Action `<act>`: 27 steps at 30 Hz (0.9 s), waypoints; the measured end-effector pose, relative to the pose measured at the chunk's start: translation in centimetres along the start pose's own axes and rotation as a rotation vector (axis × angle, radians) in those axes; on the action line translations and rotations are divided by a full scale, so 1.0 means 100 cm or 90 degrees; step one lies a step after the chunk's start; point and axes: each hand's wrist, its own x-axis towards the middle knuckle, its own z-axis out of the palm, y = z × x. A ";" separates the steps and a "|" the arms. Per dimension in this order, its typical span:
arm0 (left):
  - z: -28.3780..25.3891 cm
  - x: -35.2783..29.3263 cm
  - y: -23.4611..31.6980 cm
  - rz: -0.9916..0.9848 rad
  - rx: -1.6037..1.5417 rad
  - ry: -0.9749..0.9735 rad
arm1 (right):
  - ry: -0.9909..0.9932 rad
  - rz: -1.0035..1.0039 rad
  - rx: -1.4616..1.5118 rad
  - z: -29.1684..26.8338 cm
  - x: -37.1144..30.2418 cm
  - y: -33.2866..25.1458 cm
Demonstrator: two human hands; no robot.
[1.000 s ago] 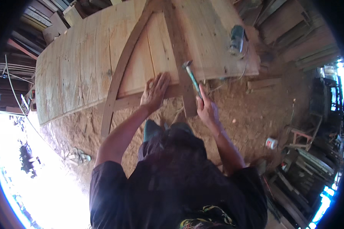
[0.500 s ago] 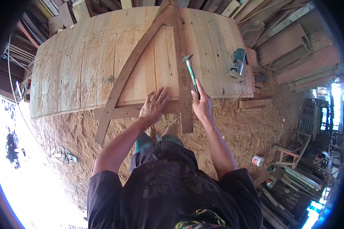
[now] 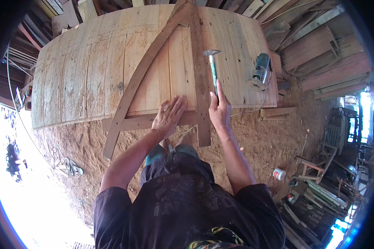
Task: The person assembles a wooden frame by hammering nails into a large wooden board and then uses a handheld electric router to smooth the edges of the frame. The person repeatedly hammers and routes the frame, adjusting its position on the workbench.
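My right hand (image 3: pixel 220 110) grips the handle of a hammer (image 3: pixel 213 68), its metal head pointing away from me above the planks. Flat against the near part of a plank panel (image 3: pixel 99 70), my left hand (image 3: pixel 169 115) lies with fingers stretched out, its heel over a crosswise wooden bar. A dark wooden frame (image 3: pixel 200 83) rests on the panel: a straight bar beside the hammer and a curved leg (image 3: pixel 139 76) meet at the far end. The crossbar (image 3: pixel 141 122) runs along the panel's near edge between them.
A power tool (image 3: pixel 260 71), like a router, stands on the panel's right side with its cord trailing off the edge. Stacked timber (image 3: pixel 332 62) lines the far right. Sandals (image 3: pixel 73 167) and a white tub (image 3: pixel 279 174) lie on the sawdust-covered ground.
The hammer has swung slightly to the right and its head has turned, now showing sideways. My left hand stays pressed in nearly the same place.
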 end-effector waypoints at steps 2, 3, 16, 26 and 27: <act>-0.003 0.002 -0.002 -0.001 -0.004 -0.011 | -0.020 0.017 -0.024 0.005 -0.006 0.002; -0.001 0.002 -0.001 0.001 -0.008 -0.009 | -0.082 0.061 -0.059 0.005 -0.011 0.010; 0.005 0.010 -0.001 0.002 -0.013 0.009 | -0.131 0.184 0.121 -0.005 0.009 0.060; -0.005 0.005 0.010 -0.038 -0.026 -0.004 | -0.127 0.196 -0.120 -0.048 0.155 0.128; -0.009 0.004 0.008 -0.049 -0.031 -0.005 | -0.054 0.127 -0.192 -0.055 0.157 0.129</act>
